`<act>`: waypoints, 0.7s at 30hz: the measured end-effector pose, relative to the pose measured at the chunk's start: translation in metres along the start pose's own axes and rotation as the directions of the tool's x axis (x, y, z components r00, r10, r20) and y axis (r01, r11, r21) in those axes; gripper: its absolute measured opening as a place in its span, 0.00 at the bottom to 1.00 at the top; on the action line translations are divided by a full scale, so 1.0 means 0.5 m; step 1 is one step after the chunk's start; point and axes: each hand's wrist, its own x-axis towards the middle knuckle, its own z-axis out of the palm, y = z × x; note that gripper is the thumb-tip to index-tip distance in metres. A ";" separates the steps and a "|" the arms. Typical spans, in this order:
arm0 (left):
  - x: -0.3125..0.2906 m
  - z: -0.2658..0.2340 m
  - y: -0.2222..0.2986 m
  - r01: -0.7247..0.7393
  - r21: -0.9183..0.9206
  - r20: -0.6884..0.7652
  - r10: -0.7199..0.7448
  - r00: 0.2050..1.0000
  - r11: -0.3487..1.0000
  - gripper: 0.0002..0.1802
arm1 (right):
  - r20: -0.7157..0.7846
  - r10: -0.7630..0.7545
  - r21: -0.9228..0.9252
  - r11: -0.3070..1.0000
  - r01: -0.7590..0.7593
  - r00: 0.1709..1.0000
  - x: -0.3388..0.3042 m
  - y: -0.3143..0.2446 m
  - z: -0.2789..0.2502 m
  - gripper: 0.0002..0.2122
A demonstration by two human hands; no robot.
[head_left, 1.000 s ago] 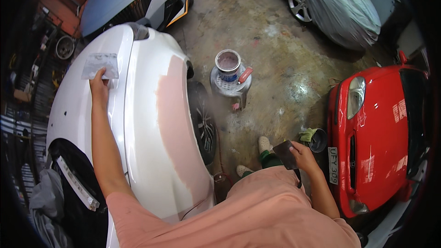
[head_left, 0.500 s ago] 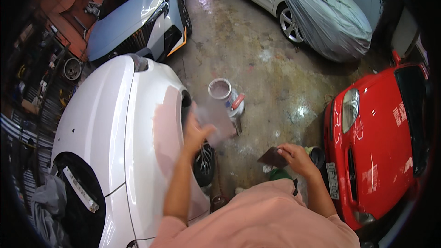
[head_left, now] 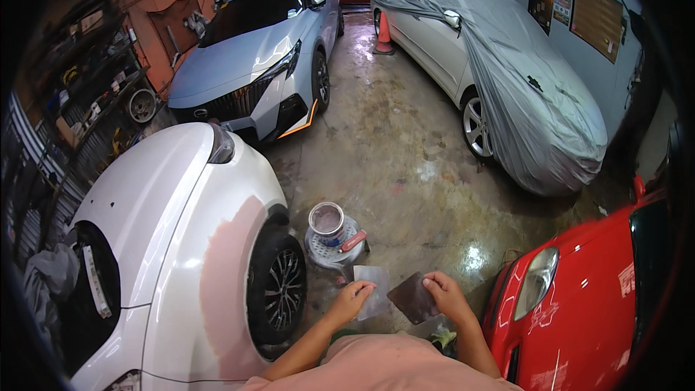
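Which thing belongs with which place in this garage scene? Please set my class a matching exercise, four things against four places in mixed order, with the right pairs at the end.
Things
1. pale sheet
2. open can
3. dark sheet
4. orange cone

Places
A. in the person's right hand
B. on the floor beside the partly covered car
C. in the person's left hand
D. on the grey stool

Right pairs: 1-C, 2-D, 3-A, 4-B
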 end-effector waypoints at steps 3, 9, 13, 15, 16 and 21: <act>0.069 0.063 0.047 -0.097 -0.209 -0.009 0.097 0.995 0.973 0.29 | -0.038 0.030 0.300 0.954 -0.017 0.999 0.080 0.028 -0.060 0.10; 0.181 0.146 0.087 0.030 -0.219 0.251 0.026 0.968 0.975 0.39 | -0.013 0.213 0.594 0.788 -0.164 0.977 0.201 0.029 -0.099 0.05; 0.321 0.188 0.093 0.191 -0.393 0.257 -0.092 0.962 0.899 0.38 | 0.042 0.271 0.528 0.811 -0.252 0.962 0.302 0.039 -0.127 0.05; 0.399 0.208 0.074 0.261 -0.439 0.173 -0.204 0.964 0.860 0.36 | 0.023 0.289 0.519 0.815 -0.258 0.957 0.369 0.050 -0.143 0.05; 0.433 0.210 0.088 0.261 -0.499 0.177 -0.197 0.964 0.826 0.34 | 0.004 0.310 0.514 0.815 -0.268 0.951 0.397 0.058 -0.158 0.06; 0.662 0.172 0.144 0.181 -0.670 0.160 -0.097 0.982 0.720 0.30 | -0.005 0.348 0.533 0.794 -0.292 0.937 0.566 0.067 -0.221 0.07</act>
